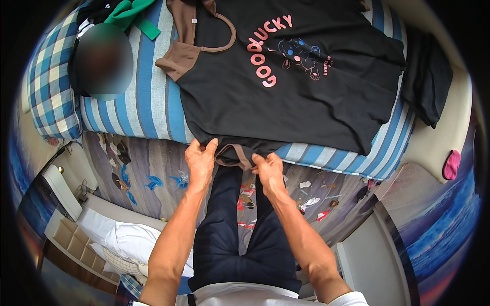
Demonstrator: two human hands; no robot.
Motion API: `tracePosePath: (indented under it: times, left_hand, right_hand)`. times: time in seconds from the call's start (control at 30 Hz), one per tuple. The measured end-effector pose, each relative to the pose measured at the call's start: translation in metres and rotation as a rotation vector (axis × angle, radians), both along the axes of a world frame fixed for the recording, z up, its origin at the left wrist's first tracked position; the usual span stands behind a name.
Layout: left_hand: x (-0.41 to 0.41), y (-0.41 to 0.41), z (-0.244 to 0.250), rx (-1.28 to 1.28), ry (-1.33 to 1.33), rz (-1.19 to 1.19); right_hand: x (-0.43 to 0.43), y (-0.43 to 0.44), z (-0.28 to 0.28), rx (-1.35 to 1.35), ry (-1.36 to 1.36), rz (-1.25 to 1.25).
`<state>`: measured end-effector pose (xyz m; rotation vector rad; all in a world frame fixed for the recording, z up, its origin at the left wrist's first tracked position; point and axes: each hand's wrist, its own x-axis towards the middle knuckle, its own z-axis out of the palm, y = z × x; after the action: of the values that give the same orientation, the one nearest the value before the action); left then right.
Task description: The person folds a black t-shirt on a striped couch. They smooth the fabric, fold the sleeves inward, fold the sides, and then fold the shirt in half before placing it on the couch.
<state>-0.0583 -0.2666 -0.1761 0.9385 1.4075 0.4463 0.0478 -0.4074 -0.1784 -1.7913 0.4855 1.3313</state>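
A black shirt (229, 103) with brown trim at the neck, pink lettering and a cartoon animal print lies spread over the bed. Its near sleeve, which ends in a brown cuff (242, 155), hangs at the bed's near edge. My left hand (201, 158) pinches the black fabric left of the cuff between thumb and fingers. On the cuff's right side, my right hand (268, 168) grips the sleeve fabric. Both hands are close together, with the cuff opening between them.
Blue-striped bedding (153, 111) lies under the shirt. A checked pillow (51, 76), a green garment (126, 17) and a blurred patch are at the left. Folded black cloth (428, 76) and a pink item (451, 164) lie right. Scraps litter the floor (145, 164); behind is another bed (130, 237).
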Motion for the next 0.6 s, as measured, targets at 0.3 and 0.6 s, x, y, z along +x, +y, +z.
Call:
tracePosePath:
  times: [0.3, 0.6]
  left_hand:
    - [-0.025, -0.008, 0.011, -0.11, 0.132, -0.04]
    - [-0.045, -0.017, -0.02, 0.49, 0.515, -0.209]
  right_hand:
    - [-0.009, -0.04, 0.016, 0.142, 0.098, -0.055]
    - [-0.012, -0.057, -0.017, 0.044, 0.082, 0.061]
